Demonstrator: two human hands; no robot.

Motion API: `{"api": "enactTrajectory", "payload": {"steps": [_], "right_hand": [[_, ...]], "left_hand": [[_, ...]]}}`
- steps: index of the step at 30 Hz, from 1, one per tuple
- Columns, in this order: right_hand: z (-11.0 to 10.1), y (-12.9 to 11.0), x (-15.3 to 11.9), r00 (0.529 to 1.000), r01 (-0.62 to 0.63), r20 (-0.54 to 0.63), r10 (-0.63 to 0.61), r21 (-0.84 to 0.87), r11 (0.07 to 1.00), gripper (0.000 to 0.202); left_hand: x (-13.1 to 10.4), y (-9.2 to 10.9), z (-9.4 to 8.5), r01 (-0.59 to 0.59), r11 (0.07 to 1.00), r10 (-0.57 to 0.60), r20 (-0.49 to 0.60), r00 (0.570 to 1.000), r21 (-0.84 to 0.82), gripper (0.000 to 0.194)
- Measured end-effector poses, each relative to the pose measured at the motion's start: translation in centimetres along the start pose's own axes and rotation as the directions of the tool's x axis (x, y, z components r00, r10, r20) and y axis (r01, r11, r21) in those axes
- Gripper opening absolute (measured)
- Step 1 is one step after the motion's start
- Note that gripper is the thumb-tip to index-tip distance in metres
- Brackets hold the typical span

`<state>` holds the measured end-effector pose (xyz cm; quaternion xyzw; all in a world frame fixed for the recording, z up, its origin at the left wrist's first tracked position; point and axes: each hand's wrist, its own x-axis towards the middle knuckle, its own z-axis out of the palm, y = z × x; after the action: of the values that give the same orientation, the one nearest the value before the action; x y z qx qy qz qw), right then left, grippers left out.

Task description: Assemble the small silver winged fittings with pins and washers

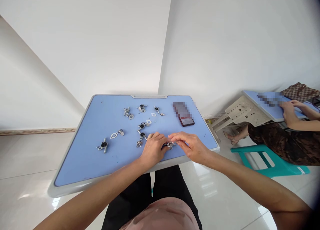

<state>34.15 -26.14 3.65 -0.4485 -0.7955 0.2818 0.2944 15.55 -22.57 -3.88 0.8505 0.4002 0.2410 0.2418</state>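
Observation:
Near the front edge of the blue table (92, 166), my left hand (155, 148) is closed around a small metal part (170, 144). From the right, my right hand (191, 145) reaches over the same part, its fingers bent together; what its fingertips pinch is too small to make out. Just left of my left hand lie a metal fitting with a black round centre (142, 134) and a small metal piece (139, 143). Another black-centred fitting (104, 144) rests farther left, and a flat oval metal plate (114, 135) lies beside a ring-like piece (121, 132).
Several more metal fittings (127, 111) and flat plates lie toward the table's back. A phone (186, 118) sits at the back right. At right, a person's hands (290, 107) rest over another blue table (265, 103), near a teal stool (277, 166) and a checkered bag (300, 91).

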Motion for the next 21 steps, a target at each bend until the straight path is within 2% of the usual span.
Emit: {"api": "enactTrajectory", "payload": {"steps": [4, 6, 10, 12, 14, 17, 19, 21], "right_hand": [[-0.5, 0.3, 0.3, 0.993, 0.088, 0.106, -0.058, -0.309, 0.947, 0.026], [-0.7, 0.3, 0.5, 0.982, 0.135, 0.173, -0.07, -0.405, 0.904, 0.032], [-0.8, -0.4, 0.9, 0.948, 0.219, 0.311, -0.073, -0.467, 0.857, 0.046], [-0.7, -1.0, 1.1, 0.926, 0.252, 0.372, -0.071, -0.466, 0.848, 0.045], [-0.5, -1.5, 1.3, 0.937, 0.22, 0.349, -0.035, -0.507, 0.834, 0.035], [0.1, -1.6, 1.6, 0.98, 0.015, 0.164, 0.117, -0.637, 0.771, 0.03], [0.4, -1.3, 1.8, 0.978, -0.1, 0.065, 0.2, -0.691, 0.716, 0.025], [0.5, -0.9, 1.9, 0.978, -0.083, 0.078, 0.191, -0.701, 0.709, 0.019]], "left_hand": [[0.0, -0.1, 0.1, -0.008, 1.0, 0.008, -0.011, 1.0, -0.005, 0.012], [0.0, -0.2, 0.3, -0.005, 1.0, 0.005, -0.015, 1.0, 0.002, 0.012], [0.0, -0.3, 0.5, -0.005, 0.999, 0.005, -0.008, 1.0, 0.037, 0.006], [0.0, -0.3, 0.5, -0.004, 0.999, 0.004, -0.013, 1.0, 0.052, 0.011], [0.0, -0.2, 0.4, -0.008, 0.999, 0.009, -0.024, 1.0, 0.045, 0.01], [-0.1, -0.2, 0.3, -0.023, 0.999, 0.023, -0.016, 1.0, 0.027, 0.01], [-0.1, -0.3, 0.2, -0.023, 0.999, 0.023, -0.006, 1.0, 0.024, 0.011], [-0.1, -0.3, 0.2, -0.018, 1.0, 0.018, -0.007, 1.0, 0.018, 0.013]]}}
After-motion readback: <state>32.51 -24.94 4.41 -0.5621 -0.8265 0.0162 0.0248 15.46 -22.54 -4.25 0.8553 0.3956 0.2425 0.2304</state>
